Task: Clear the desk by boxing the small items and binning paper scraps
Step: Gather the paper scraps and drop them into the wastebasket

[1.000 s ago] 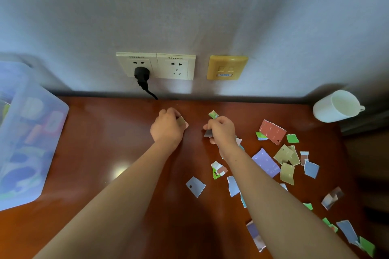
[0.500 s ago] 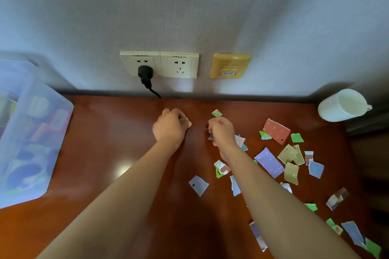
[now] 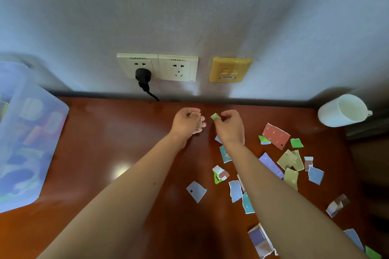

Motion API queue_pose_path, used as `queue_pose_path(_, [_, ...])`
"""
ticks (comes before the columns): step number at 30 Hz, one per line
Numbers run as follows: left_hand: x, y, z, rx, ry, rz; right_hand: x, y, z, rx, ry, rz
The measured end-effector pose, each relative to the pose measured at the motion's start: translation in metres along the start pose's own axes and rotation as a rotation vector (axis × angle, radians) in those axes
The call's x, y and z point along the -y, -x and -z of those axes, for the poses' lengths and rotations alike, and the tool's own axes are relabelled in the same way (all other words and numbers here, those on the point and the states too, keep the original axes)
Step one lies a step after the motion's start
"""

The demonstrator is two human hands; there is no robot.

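Observation:
Both my hands are near the back middle of the brown desk [image 3: 117, 136]. My left hand [image 3: 186, 123] holds tan and pale paper scraps [image 3: 197, 121] in its curled fingers. My right hand [image 3: 230, 127] pinches a small green scrap [image 3: 215, 116] at its fingertips. Several torn scraps lie on the right half of the desk: a red one [image 3: 276, 135], a green one [image 3: 296, 143], a purple one [image 3: 270, 164], tan ones [image 3: 289, 160] and a blue one [image 3: 196, 191].
A translucent plastic box [image 3: 31, 143] with coloured items inside stands at the left edge. A white mug [image 3: 342, 110] lies on its side at the back right. Wall sockets with a black plug [image 3: 143, 76] and cord sit above the desk's back edge.
My right hand moved forward from the grey scrap to the green scrap near the wall and now pinches it. My left hand stayed put, still holding its scraps.

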State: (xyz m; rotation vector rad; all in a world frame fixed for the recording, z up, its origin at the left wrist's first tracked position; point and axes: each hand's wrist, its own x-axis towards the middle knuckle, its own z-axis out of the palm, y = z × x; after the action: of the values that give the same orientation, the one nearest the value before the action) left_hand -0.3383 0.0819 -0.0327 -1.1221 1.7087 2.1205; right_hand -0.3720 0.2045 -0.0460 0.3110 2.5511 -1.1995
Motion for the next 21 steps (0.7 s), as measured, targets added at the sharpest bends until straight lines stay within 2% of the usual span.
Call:
queue_pose_path(3, [-0.002, -0.006, 0.0, -0.036, 0.237, 0.153, 0.001, -0.007, 0.0, 0.028, 0.114, 0.022])
queue_pose_path(5, [-0.003, -0.007, 0.0, -0.076, 0.287, 0.182, 0.002, -0.009, -0.001, 0.022, 0.172, 0.026])
queue_pose_path(9, [0.0, -0.005, -0.001, -0.127, 0.167, 0.131, 0.004, -0.011, -0.005, -0.008, 0.251, 0.036])
queue_pose_path(13, [-0.001, -0.005, -0.007, -0.149, 0.099, 0.138, 0.002, -0.015, -0.008, 0.036, 0.285, 0.022])
queue_pose_path(17, [0.001, 0.001, -0.011, -0.103, 0.05, 0.127, -0.003, -0.006, -0.002, 0.074, 0.009, -0.007])
queue_pose_path(21, [0.004, 0.014, -0.019, -0.101, 0.082, 0.168, 0.002, 0.013, 0.011, 0.089, -0.401, -0.227])
